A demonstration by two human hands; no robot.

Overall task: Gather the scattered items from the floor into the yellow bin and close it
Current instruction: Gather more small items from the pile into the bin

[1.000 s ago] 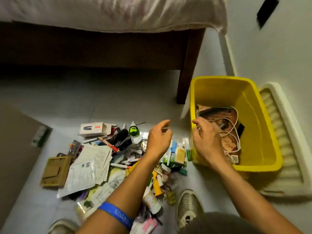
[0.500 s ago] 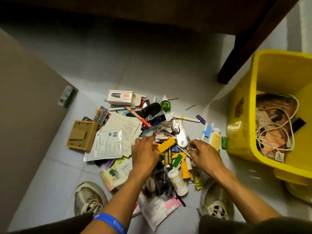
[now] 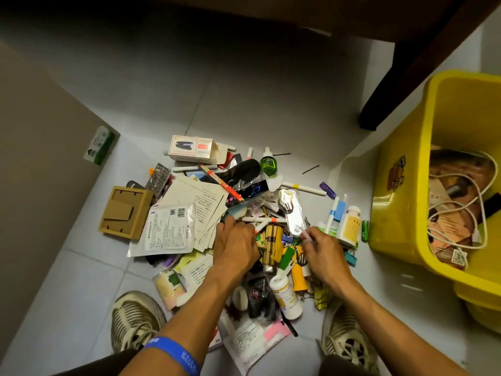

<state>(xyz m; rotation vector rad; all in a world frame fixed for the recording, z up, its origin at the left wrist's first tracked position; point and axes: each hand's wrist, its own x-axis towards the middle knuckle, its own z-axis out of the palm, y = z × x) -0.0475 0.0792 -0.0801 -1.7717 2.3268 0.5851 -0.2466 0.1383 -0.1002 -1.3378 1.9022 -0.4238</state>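
Where the pale tiled floor (image 3: pixel 271 104) meets the dark bed leg (image 3: pixel 423 63), the yellow bin (image 3: pixel 401 213) stands open at the right, a smooth glossy plastic tub with a rounded rim and a sticker on its near wall; inside it lie brown paper packets and a looped white cable (image 3: pixel 461 213). The pile of scattered items (image 3: pixel 244 213) spreads left of the bin, apart from it: flat printed paper sheets, a crinkled white foil pouch (image 3: pixel 168 229), a white carton with red print (image 3: pixel 192 149), a round green glass bottle (image 3: pixel 269 165), a slim red pencil (image 3: pixel 221 183), a shiny silver blister pack (image 3: pixel 292 213), a white cylindrical bottle (image 3: pixel 286 294), yellow and green plastic pieces, and a square tan cardboard insert (image 3: pixel 126 211) at the left edge. The left hand (image 3: pixel 235 245) is down in the middle of the heap, knuckles up, fingers curled into the clutter; what they grasp is hidden. The right hand (image 3: pixel 322 253) sits just beside it, nearer the bin, fingers bent and pinching a thin white stick (image 3: pixel 305 234) at the foot of the blister pack. A blue wristband (image 3: pixel 173 354) circles the left forearm, and two worn mesh sneakers (image 3: pixel 132 318) flank the heap.
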